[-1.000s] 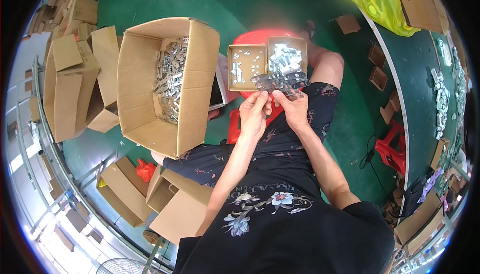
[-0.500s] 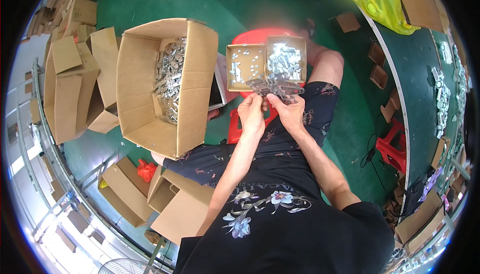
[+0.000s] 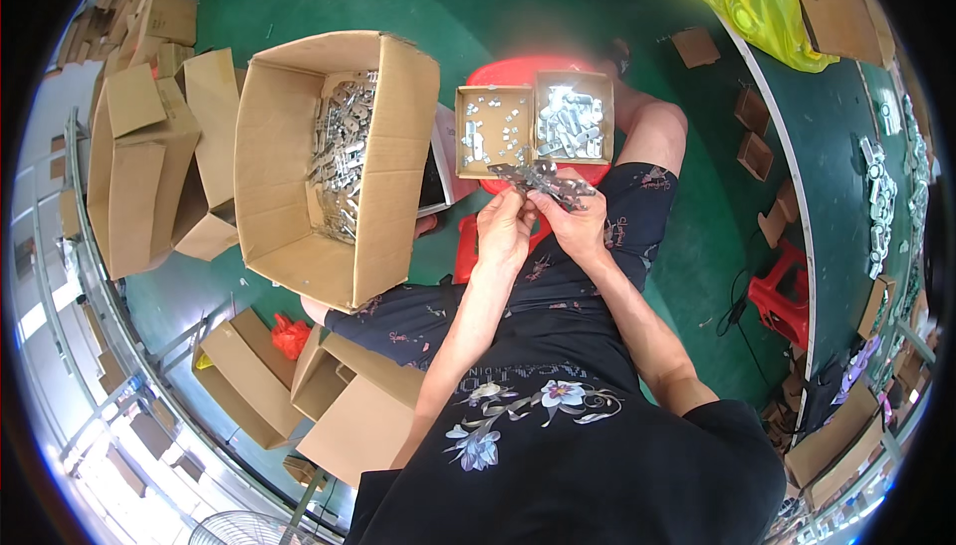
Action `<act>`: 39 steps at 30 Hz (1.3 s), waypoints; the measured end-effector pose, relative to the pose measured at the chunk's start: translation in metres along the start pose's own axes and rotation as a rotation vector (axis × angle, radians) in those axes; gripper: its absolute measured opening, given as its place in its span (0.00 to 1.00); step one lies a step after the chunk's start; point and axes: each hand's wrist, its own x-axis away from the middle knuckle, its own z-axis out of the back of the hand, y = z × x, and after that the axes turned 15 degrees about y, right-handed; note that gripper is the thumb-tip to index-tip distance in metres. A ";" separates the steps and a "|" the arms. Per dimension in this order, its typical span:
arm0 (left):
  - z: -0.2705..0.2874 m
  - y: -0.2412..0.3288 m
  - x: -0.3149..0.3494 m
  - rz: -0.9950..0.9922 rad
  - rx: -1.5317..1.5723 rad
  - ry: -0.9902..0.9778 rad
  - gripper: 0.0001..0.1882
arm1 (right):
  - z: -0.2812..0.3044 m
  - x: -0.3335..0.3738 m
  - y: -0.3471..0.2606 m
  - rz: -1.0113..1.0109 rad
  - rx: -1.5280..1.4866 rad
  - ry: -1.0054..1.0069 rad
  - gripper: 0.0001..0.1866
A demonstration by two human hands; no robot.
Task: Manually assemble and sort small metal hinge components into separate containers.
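Observation:
My left hand (image 3: 505, 231) pinches the near left end of a cluster of grey metal hinge parts (image 3: 548, 184). With thumb and fingers, my right hand (image 3: 582, 224) grips the same cluster from the right. How many parts it holds is hard to make out. Just beyond my hands are two small cardboard trays on a red stool (image 3: 498, 72). The left tray (image 3: 461, 154) has small silver pieces scattered over its bottom. A heap of larger shiny metal parts (image 3: 573, 122) fills the right tray (image 3: 609, 97).
To my left, a large open carton (image 3: 274, 146) holds a pile of metal parts (image 3: 344, 156). More cartons (image 3: 149, 176) stand beyond it. On the right, a green-topped table (image 3: 846, 166) bears metal hinges (image 3: 878, 206). A red stool (image 3: 782, 291) stands at its edge.
The metal hinge parts have turned and tilted between my fingers, so they now show more edge-on. Both hands keep their grip and have hardly shifted.

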 end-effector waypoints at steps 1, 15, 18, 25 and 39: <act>0.000 -0.001 0.001 -0.001 0.002 0.000 0.06 | -0.002 0.002 -0.001 -0.033 -0.037 0.012 0.08; 0.077 0.034 -0.038 -0.074 -0.075 0.241 0.18 | 0.012 -0.011 0.007 -0.372 -0.320 0.166 0.05; 0.120 0.041 -0.077 -0.003 0.264 0.388 0.20 | 0.008 -0.011 0.004 -0.405 -0.320 0.130 0.06; 0.127 0.048 -0.093 -0.139 0.448 0.275 0.26 | 0.015 -0.006 0.010 -0.426 -0.289 0.105 0.07; 0.142 0.049 -0.111 0.017 0.423 0.498 0.12 | 0.017 -0.009 0.012 -0.441 -0.268 0.055 0.07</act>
